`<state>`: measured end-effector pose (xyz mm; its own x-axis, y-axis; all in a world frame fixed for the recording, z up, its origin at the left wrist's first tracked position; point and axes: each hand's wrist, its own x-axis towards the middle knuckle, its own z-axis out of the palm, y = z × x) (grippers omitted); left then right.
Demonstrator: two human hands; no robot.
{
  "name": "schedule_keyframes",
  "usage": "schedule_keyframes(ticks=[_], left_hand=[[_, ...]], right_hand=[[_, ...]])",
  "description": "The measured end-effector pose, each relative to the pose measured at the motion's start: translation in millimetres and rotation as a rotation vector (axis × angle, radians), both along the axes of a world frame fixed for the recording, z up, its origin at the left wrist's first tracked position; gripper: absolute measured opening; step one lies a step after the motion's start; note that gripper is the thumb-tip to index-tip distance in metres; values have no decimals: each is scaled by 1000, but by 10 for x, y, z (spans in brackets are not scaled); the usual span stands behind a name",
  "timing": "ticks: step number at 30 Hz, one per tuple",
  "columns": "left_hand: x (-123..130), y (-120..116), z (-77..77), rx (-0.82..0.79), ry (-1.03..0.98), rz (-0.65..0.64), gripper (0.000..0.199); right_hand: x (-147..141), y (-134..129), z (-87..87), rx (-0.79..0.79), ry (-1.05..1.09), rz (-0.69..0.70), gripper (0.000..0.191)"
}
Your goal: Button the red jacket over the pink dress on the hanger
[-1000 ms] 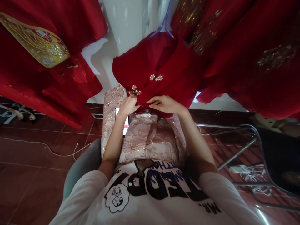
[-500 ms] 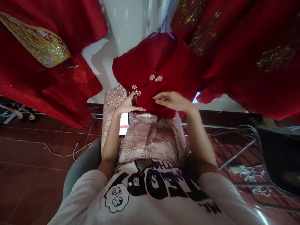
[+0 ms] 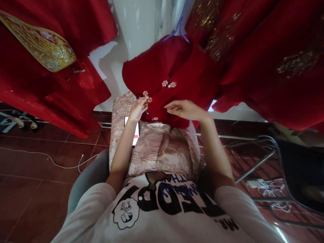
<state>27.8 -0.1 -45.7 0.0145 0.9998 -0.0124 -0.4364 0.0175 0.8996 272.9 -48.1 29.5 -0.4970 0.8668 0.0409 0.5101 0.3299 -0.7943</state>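
Observation:
A red garment (image 3: 194,76) hangs from a purple hanger (image 3: 180,28), its lower part lying over my lap. Beaded flower ornaments with pearls decorate it: a pair (image 3: 169,84) at the middle, a small flower (image 3: 155,118) near the lower edge, and a flower ornament (image 3: 150,100) at the left edge. At that left ornament, the fingers of my left hand (image 3: 138,109) are drawn together; its thumb is mostly hidden. My right hand (image 3: 186,109) rests over the cloth, fingers bent and pinched together pointing left. Whatever lies between those fingertips is too small to make out.
Pink brocade cloth (image 3: 152,148) covers my lap, with a lit phone (image 3: 135,135) on its left side under my left forearm. Red garments (image 3: 93,23) hang on both sides. A black chair (image 3: 298,168) stands at right; a white cable (image 3: 60,165) crosses the tiled floor.
My left hand has drawn its spread thumb and fingers together and turned up toward the left ornament, uncovering the small lower flower. More of the phone shows. My right hand has hardly moved.

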Motion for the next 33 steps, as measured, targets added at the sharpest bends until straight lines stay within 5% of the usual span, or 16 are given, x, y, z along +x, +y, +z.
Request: schedule_keyframes(ticks=[9, 16, 21, 25, 33], left_hand=[[69, -24, 33, 35, 23, 12, 16], [109, -115, 204, 41, 68, -93, 50], [248, -153, 583, 361, 248, -158, 32], [361, -127, 856, 530, 495, -71, 19], [439, 105, 1108, 870, 922, -208, 11]], right_hand=[[-1, 6, -15, -24, -7, 4, 32], [32, 6, 6, -26, -20, 19, 35], [68, -15, 47, -10, -27, 16, 36], [85, -37, 80, -16, -18, 13, 34], [100, -31, 68, -25, -2, -3, 32]])
